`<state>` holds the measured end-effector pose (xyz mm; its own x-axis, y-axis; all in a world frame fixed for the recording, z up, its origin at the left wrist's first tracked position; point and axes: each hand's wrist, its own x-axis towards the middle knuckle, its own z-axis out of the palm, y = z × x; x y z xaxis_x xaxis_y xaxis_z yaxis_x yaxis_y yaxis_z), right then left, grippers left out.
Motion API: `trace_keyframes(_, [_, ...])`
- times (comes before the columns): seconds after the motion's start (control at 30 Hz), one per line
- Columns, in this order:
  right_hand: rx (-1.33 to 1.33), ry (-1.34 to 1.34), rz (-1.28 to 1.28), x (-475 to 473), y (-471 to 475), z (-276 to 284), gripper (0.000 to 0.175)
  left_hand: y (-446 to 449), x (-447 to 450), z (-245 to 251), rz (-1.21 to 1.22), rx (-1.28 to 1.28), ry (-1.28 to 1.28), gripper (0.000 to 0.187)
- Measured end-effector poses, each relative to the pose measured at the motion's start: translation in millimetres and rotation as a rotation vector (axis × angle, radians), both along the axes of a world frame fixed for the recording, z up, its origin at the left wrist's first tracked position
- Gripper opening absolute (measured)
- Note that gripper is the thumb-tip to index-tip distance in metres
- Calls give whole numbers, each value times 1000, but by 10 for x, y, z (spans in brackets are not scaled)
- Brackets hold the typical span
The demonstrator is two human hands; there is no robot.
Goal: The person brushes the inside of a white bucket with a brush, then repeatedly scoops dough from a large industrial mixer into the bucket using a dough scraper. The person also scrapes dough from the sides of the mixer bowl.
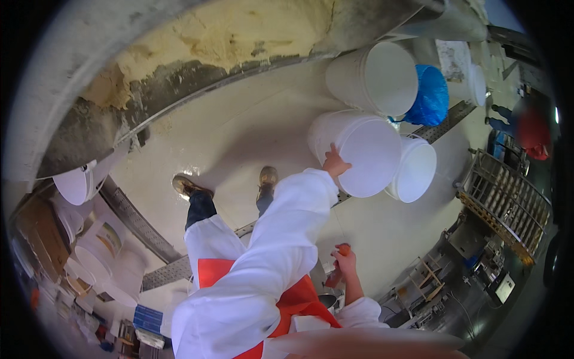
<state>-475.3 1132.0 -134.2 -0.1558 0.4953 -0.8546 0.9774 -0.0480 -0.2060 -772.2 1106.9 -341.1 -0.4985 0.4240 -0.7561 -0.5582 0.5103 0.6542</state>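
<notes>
A large white plastic barrel (370, 157) stands on the floor ahead and to the right. My left hand (335, 162) reaches across to its near rim, fingers spread over the edge. Lower in the picture, my right hand (345, 264) is closed around a red-handled tool (332, 278); most of the tool is hidden, so its kind is unclear. Beside the barrel are a second white barrel (390, 78) and a smaller white bucket (412, 170). A blue plastic bag (428, 96) covers or lines another container between them.
A big metal trough (154, 76) caked with pale dough-like residue (242, 36) curves across the top. White buckets (98, 251) crowd the left. Perforated metal drain covers (134, 220) cross the floor. A wheeled rack (504, 202) and a person in red (531, 125) are at right.
</notes>
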Motion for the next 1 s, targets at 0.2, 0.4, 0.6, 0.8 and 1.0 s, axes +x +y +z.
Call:
trace_keyframes(0.2, [9,5,3,432,-67,-124,22,-304,249,-397,191,-121,78,62])
trace_keyframes(0.4, [-57,290,94,-899,-118,-21,14,-2613,678,-541,438,-116,-17,58])
trace_keyframes(0.6, [-507,1152,174,-3302,-1005,441,9,-3400,1291,-510,477,40,-205,70])
trace_keyframes(0.8, [-787,1439,295,-4969,-2276,557,7,-3098,759,247,211,39,119,56])
trace_keyframes(1.0, [-660,1467,-82,-5895,-3009,427,12,-4501,-1042,1141,594,32,537,27])
